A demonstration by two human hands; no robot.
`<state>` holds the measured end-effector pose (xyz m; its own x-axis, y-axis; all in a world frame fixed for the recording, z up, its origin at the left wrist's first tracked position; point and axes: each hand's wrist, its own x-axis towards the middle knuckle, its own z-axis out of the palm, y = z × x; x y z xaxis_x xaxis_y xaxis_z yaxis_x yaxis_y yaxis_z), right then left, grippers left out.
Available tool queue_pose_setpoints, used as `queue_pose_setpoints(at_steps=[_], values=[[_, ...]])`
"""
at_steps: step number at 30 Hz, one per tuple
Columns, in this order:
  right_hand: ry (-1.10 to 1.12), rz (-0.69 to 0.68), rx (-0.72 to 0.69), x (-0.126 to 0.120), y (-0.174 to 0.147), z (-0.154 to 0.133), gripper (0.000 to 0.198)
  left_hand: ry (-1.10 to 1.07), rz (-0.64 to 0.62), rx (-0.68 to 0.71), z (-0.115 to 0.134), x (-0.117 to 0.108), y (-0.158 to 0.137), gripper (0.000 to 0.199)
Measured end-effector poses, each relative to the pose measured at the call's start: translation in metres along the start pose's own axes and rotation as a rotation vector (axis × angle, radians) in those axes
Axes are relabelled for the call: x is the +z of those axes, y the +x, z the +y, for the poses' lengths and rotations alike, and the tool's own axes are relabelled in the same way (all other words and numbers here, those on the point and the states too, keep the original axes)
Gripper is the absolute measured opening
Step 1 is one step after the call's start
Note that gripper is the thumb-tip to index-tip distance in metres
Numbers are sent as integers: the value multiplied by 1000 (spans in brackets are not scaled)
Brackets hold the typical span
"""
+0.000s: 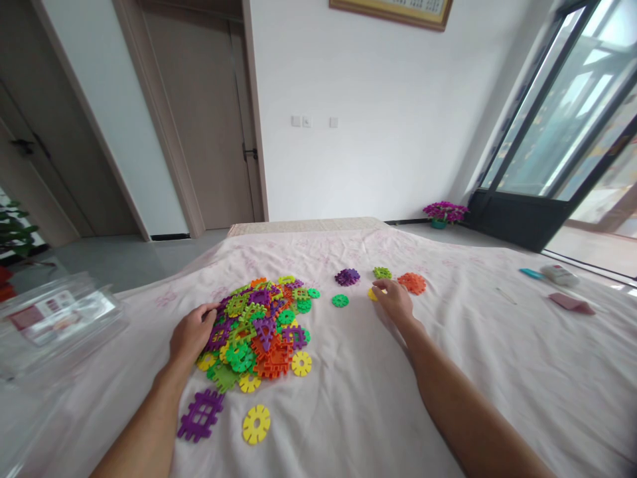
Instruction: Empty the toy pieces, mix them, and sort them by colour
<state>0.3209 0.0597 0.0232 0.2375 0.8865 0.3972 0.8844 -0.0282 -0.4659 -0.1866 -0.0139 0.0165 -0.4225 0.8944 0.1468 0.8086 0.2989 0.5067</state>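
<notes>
My left hand (192,334) lies against the left edge of a heap of plastic interlocking pieces (259,299), its thumb and fingers slightly apart; its fingertips touch the heap. Green, purple, orange and yellow pieces make up this heap, some square, some round. Farther right, my right hand (397,300) has its fingertips on a yellow notched disc (371,294), partly hidden by the fingers. Around that hand are a small purple pile (347,277), a light-green pile (382,273), an orange pile (412,283) and a green disc (340,301).
A purple square piece (201,415) and a yellow disc (257,425) lie nearest me. Clear plastic packaging (60,325) sits at the left. On the right of the cloth-covered surface (348,398) are a pink item (571,303) and a small white pack (560,275).
</notes>
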Motion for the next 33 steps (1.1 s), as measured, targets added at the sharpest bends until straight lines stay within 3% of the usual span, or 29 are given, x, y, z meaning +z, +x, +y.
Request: queue_pose_setpoints(at_steps=[6,11,14,19,24,28,33], values=[[-111,-120,-49,7,-2,9,32,-2,-16,-1,0,0,1,41],[-145,-38,-66,2,-6,-2,28,-7,-22,-15,1,0,0,42],[-23,-45,-269,1,-16,-25,24,1,-14,-9,0,0,1,41],[254,-298,-607,9,-51,-87,19,10,-11,-12,0,1,0,41],[264,-419,-782,12,-86,-131,43,2,-7,-1,0,0,0,41],[281,-475,-819,11,-95,-142,42,1,-11,-9,0,-1,0,41],[419,-455,-691,17,-90,-137,24,5,-9,-3,0,0,0,41]])
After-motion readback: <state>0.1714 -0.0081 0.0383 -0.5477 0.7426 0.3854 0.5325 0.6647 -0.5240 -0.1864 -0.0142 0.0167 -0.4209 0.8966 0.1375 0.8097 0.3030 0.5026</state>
